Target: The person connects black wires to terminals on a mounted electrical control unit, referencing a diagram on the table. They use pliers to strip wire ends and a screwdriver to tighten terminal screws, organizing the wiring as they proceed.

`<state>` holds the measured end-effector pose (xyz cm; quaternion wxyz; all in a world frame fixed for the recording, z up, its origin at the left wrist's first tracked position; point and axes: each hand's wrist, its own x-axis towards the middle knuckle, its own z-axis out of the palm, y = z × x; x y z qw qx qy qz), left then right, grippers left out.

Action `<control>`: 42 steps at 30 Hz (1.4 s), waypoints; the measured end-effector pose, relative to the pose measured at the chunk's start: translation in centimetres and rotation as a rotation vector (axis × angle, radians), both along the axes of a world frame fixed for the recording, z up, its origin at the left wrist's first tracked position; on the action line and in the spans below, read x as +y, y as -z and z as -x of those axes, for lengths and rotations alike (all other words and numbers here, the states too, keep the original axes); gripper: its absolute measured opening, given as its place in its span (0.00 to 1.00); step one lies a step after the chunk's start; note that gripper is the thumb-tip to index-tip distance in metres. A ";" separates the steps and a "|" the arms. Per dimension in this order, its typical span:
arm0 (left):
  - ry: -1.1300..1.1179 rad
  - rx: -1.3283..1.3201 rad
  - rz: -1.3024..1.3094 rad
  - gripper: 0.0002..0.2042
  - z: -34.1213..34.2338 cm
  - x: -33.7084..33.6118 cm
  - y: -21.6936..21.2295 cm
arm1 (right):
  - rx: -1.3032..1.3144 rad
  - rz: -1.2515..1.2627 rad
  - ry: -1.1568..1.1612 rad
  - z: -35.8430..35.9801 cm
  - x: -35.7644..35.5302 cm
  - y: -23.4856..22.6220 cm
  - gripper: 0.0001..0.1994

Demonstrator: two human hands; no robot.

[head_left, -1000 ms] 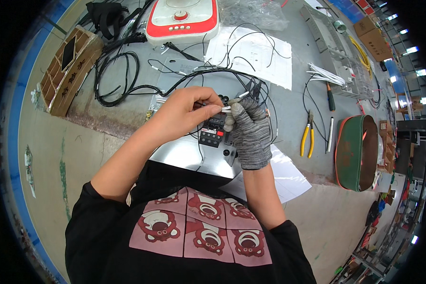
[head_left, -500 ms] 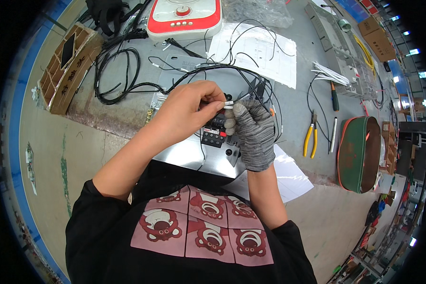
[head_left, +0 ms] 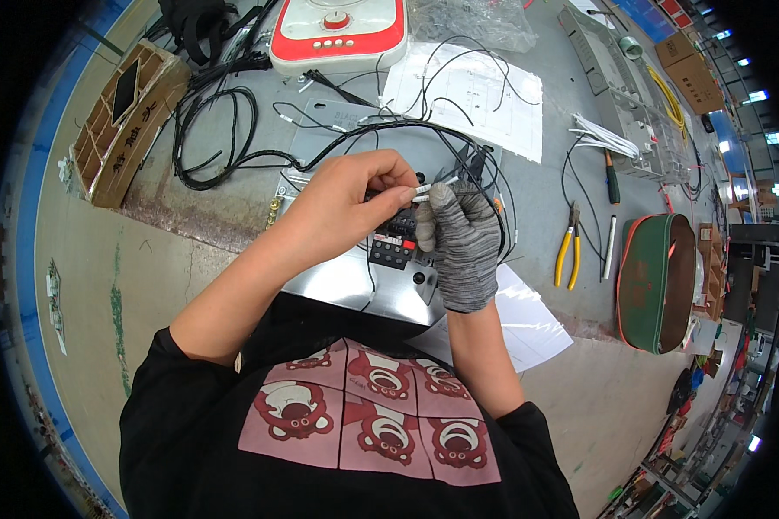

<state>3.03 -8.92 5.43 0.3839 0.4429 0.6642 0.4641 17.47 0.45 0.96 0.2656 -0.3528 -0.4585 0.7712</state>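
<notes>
My bare left hand (head_left: 342, 197) pinches a small white marker sleeve (head_left: 421, 194) between thumb and forefinger. My right hand (head_left: 467, 242), in a grey knit glove, is closed beside it, its fingertips on a thin black wire close to the sleeve. A second short white sleeve (head_left: 452, 181) shows just above the gloved fingers. Below the hands, a black electrical relay with a red button (head_left: 391, 251) is mounted on a shiny metal plate (head_left: 342, 283). Part of the relay is hidden by my hands. A black wire bundle (head_left: 355, 134) runs behind them.
Yellow-handled pliers (head_left: 569, 251), a screwdriver (head_left: 612, 177) and a green container (head_left: 645, 281) lie to the right. White cable ties (head_left: 606, 137) are beyond. A red-and-white appliance (head_left: 337, 39) stands at the back, printed paper (head_left: 493, 104) beside it. A wooden compartment box (head_left: 130, 130) sits left.
Both hands have shifted very slightly, the left fingertips a little to the right. More of the white sleeves shows between the fingers. The things on the table stay in place.
</notes>
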 end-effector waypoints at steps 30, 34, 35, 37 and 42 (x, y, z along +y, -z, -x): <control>0.049 -0.162 0.033 0.04 -0.1 -0.1 0.9 | -0.018 0.033 -0.025 -0.2 0.0 -0.2 0.09; 0.039 -0.131 0.023 0.04 -0.5 -0.3 1.0 | 0.022 0.014 -0.048 -0.5 -0.1 0.0 0.09; 0.037 -0.112 0.014 0.03 -0.8 -0.3 1.1 | 0.023 -0.011 -0.052 -0.6 -0.1 0.1 0.09; 0.033 -0.073 -0.003 0.03 -1.0 -0.3 1.0 | -0.026 -0.013 -0.062 -0.9 -0.1 -0.2 0.09; 0.029 0.154 -0.092 0.08 2.4 -0.2 0.2 | -0.028 0.015 -0.044 -1.2 0.1 -0.1 0.09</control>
